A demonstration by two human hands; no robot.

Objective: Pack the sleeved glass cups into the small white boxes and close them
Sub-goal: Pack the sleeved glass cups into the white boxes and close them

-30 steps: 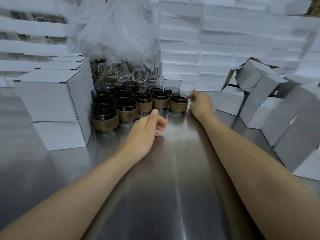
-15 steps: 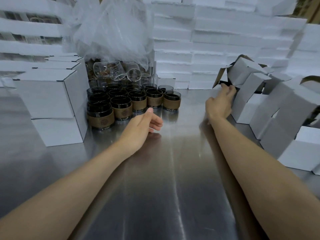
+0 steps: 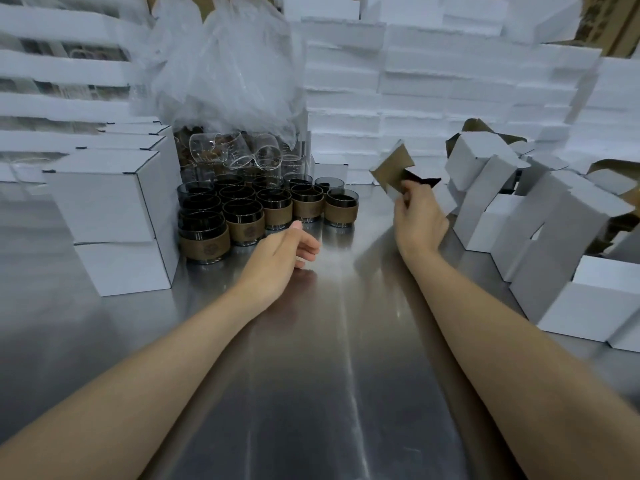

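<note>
Newly aloft in the right hand point(image 3: 420, 220): a small white box point(image 3: 393, 172).

Left arm: bare, extended forward over table point(image 3: 329, 375). Left hand point(image 3: 282, 259): low above table middle, palm turned inward, thumb uppermost, fingers relaxed and loosely curled, holding nothing. Right arm: bare, extended forward over table, right of left arm. Right hand point(image 3: 420, 221): higher above table and farther back than left hand, fingers pinching lower corner of box point(image 3: 393, 169); box tilted, clear of table.
</note>
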